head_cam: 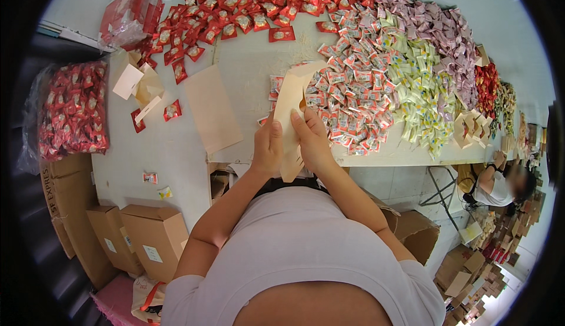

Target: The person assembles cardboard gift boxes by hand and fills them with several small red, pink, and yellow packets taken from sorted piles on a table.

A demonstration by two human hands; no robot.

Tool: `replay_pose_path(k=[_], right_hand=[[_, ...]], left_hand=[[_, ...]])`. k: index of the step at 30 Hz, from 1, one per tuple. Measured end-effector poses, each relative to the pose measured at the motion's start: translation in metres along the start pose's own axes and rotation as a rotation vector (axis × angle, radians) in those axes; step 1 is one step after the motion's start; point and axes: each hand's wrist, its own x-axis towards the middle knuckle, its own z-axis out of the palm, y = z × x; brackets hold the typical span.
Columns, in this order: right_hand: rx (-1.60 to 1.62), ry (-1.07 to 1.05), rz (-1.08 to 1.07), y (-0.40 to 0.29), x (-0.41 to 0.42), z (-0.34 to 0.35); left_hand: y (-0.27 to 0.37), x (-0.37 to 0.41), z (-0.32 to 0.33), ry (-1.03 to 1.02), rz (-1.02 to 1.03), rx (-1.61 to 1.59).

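Note:
Both my hands hold a long cream paper box, partly folded, above the table's front edge. My left hand grips its left side, and my right hand grips the right side with the thumb on top. The cream paper box slants upward, with a dark slit near my right fingers. Beyond it lies a heap of small red-and-white packets. A flat cream card sheet rests on the table left of my hands. Farther left, an opened cream box stands beside a loose red packet.
Red packets are heaped along the back, with green-and-white and pink packets at the right. A clear bag of red packets and cardboard boxes stand left. A co-worker sits far right, near a folding stand.

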Motion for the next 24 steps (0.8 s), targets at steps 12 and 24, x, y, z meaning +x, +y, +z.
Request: replay_pose_path(k=[12,24], right_hand=[[-0.094,-0.016,-0.049,-0.01,0.006,0.006],[-0.156,-0.446,0.272,-0.044,-0.006,0.005]], left_hand=[[-0.012,0.012,-0.012,-0.137,0.127,-0.06],[0.03,0.032,-0.027,-0.377,0.125,-0.406]])
